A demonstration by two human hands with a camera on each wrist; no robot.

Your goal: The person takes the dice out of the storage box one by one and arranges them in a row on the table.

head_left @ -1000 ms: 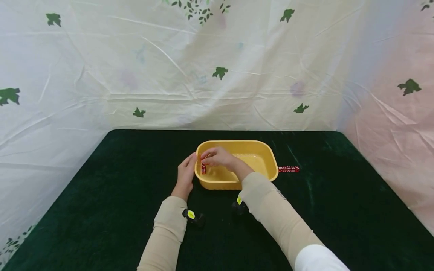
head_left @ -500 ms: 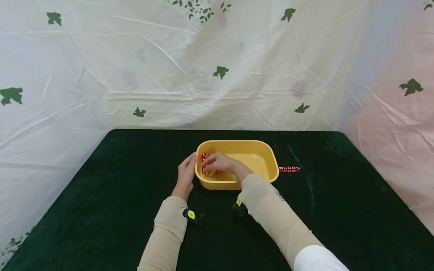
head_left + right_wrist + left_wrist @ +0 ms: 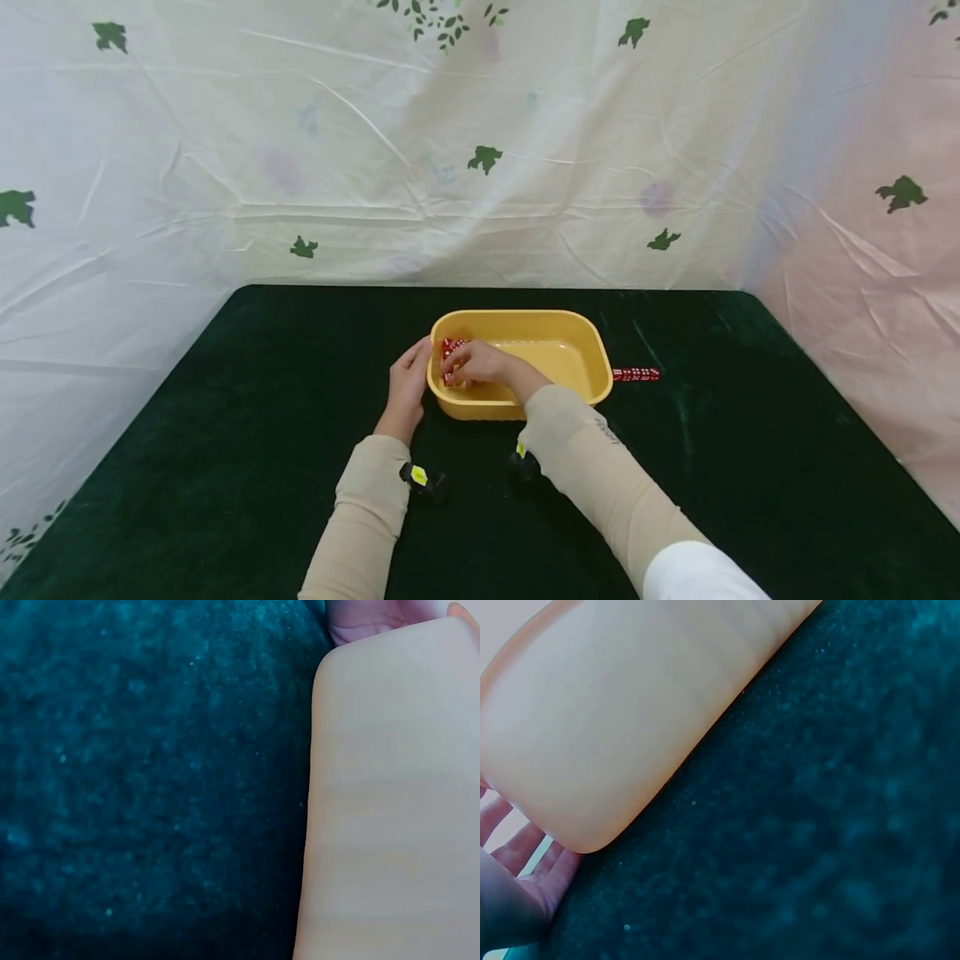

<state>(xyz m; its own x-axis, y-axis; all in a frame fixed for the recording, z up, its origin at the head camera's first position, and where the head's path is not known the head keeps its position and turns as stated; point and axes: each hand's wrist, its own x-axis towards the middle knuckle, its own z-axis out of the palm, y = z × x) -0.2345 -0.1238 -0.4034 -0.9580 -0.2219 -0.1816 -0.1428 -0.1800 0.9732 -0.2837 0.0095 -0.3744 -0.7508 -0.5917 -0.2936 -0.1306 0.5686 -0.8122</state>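
Observation:
A yellow rectangular basin sits on the dark green cloth. Flat along the outside of its left end lies my left hand, and its fingers reach past the basin's corner in the left wrist view. Inside, at that same end, red dice with white pips stand close to the wall. My right hand dips in over the front side, its curled fingertips on the dice and partly covering them. The basin's pale wall blocks the dice from the right wrist view.
A straight row of red dice lies on the green cloth, touching the basin's right end in the head view. Behind the table hangs a pale curtain with green leaf and bird shapes.
My right hand has come down and toward me along the dice, uncovering those at the far end. My left hand keeps its place against the basin.

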